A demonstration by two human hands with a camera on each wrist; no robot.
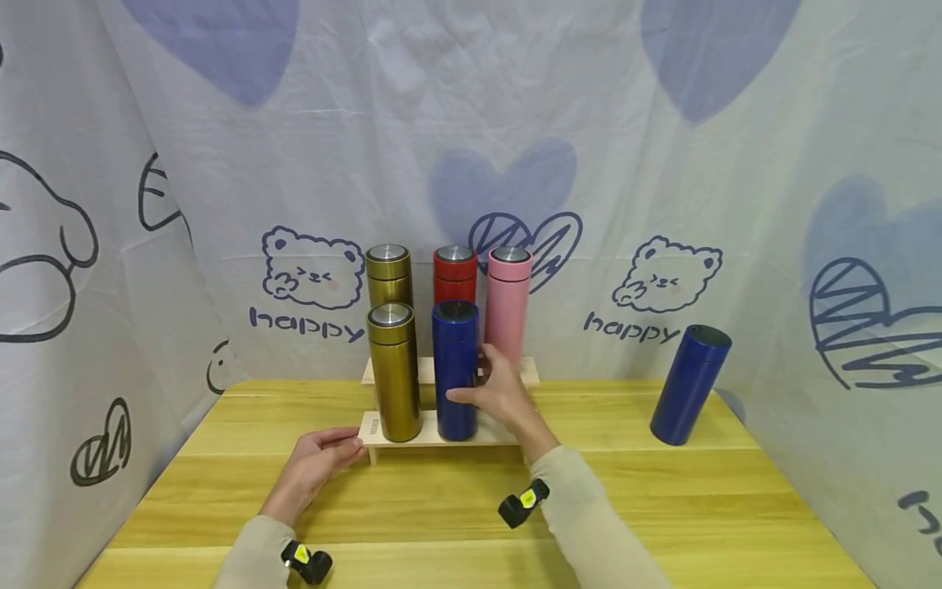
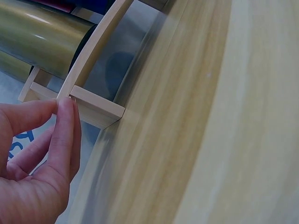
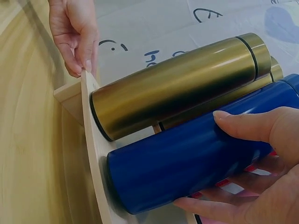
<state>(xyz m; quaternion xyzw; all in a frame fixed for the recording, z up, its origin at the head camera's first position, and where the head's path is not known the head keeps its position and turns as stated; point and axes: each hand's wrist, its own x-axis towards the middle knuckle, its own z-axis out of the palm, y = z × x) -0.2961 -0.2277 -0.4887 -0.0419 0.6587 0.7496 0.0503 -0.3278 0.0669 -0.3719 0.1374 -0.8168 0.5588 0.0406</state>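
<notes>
A blue thermos bottle (image 1: 456,368) stands upright on the front step of a small wooden rack (image 1: 423,438). My right hand (image 1: 508,398) grips it from the right; the right wrist view shows the thumb on one side of the blue bottle (image 3: 187,158) and the fingers round the other. With thumb and fingertips my left hand (image 1: 312,466) pinches the left end of the front step, seen close in the left wrist view at the wooden step's corner (image 2: 91,51). Left of the blue bottle stands a gold thermos bottle (image 1: 396,376) on the same step.
On the back step are another gold bottle (image 1: 388,274), a red bottle (image 1: 455,274) and a pink bottle (image 1: 508,307). A second blue bottle (image 1: 690,384) stands apart on the wooden table (image 1: 625,491), at the right. A printed cloth (image 1: 471,106) hangs behind.
</notes>
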